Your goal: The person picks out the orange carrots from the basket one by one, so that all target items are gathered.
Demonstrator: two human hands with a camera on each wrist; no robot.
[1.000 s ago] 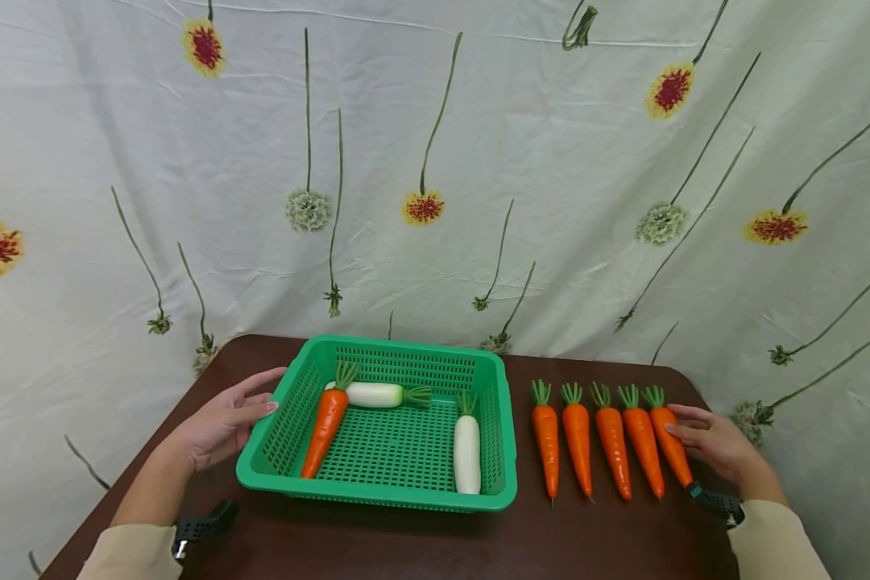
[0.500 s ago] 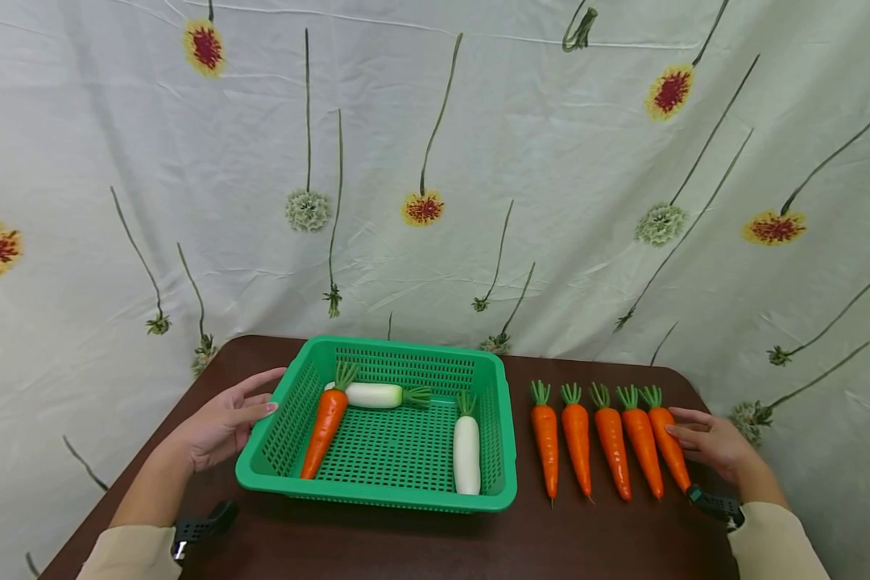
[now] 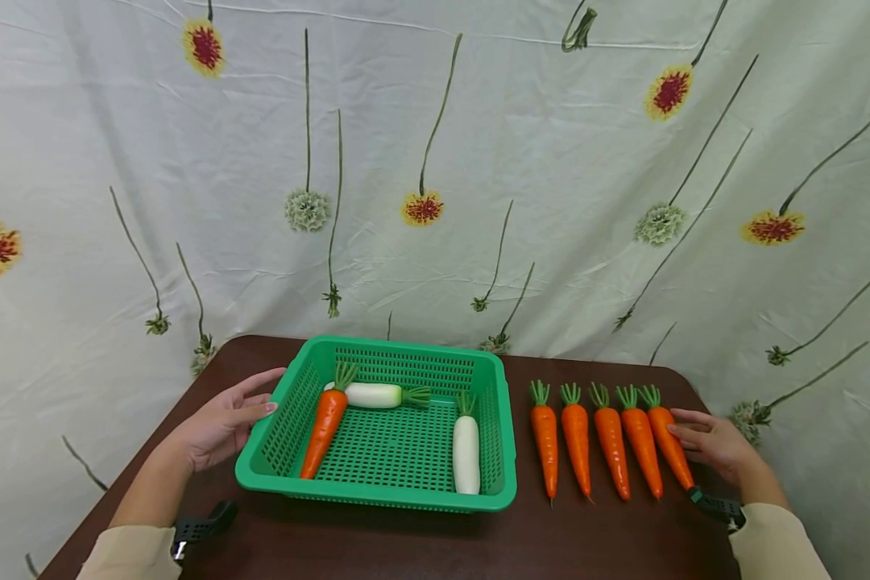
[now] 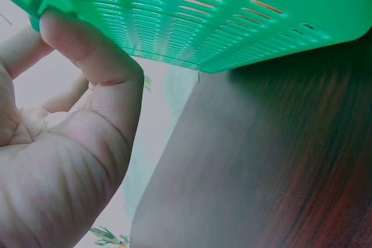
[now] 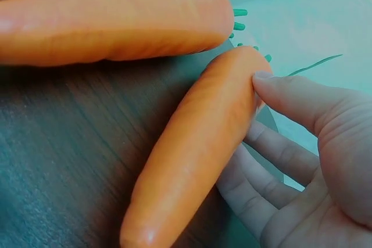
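In the head view, my left hand (image 3: 225, 420) is at the left end of the green basket (image 3: 377, 498), fingers loosely bent. The left wrist view shows its thumb (image 4: 96, 50) bent up to the basket's rim. My right hand (image 3: 718, 443) lies beside the rightmost carrot (image 3: 670, 447) in a row of several on the table. In the right wrist view its thumb tip (image 5: 273, 82) touches that carrot near the leafy end, while the fingers (image 5: 256, 187) stretch along the same side, partly hidden behind it. Inside the basket are one carrot (image 3: 326, 427) and two white radishes, one lying crosswise (image 3: 377, 395), one lengthwise (image 3: 467, 455).
The other carrots (image 3: 576, 443) lie side by side between the basket and my right hand, green tops toward the far edge. All stands on a dark brown table (image 3: 377, 552). A pale curtain (image 3: 420, 274) with printed flowers hangs close behind the table.
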